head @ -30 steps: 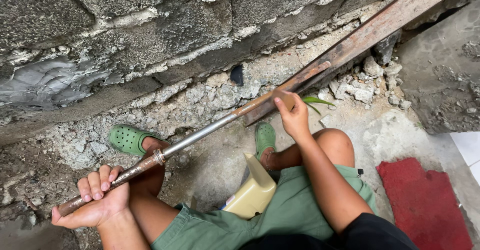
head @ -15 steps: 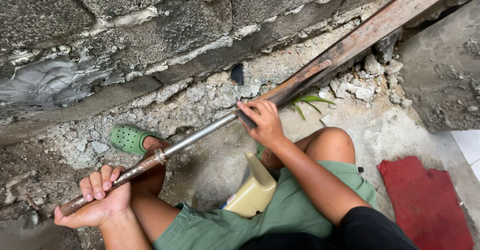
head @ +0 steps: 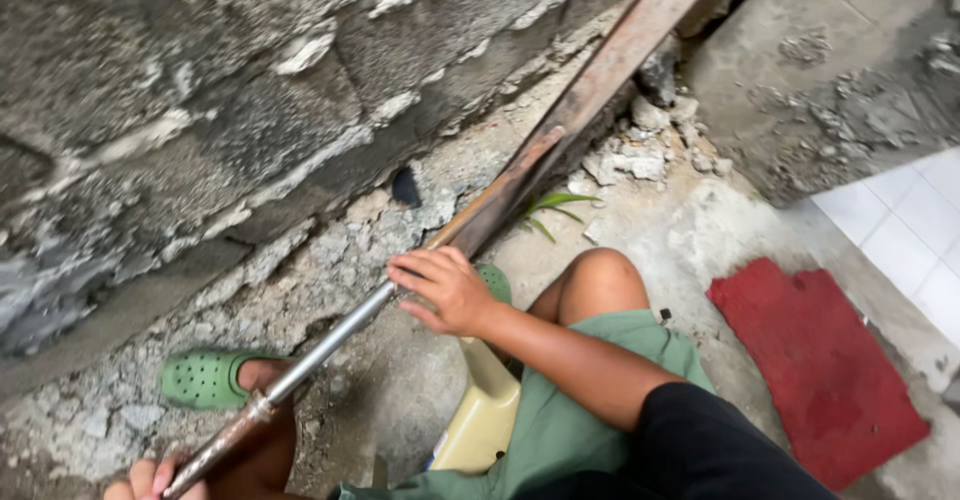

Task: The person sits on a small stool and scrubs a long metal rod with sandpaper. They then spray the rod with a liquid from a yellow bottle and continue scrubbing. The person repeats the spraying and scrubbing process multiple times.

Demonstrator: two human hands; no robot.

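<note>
A long metal pipe runs from the bottom left up toward a rusty steel bar that leans along the foot of a rough block wall. My right hand rests on the pipe near where it meets the bar, fingers stretched over it rather than wrapped round. My left hand shows only as fingertips at the bottom edge, curled round the pipe's rusty lower end. I am crouched, with a green clog on my left foot and green shorts.
A small cream plastic stool sits under me. A red mat lies on the concrete at right, beside white floor tiles. Broken mortar rubble and a small green plant lie by the wall's foot.
My right hand has slid down the pipe toward me, from the joint with the rusty bar to the pipe's middle. The view has shifted, so my left hand is nearly out of frame.
</note>
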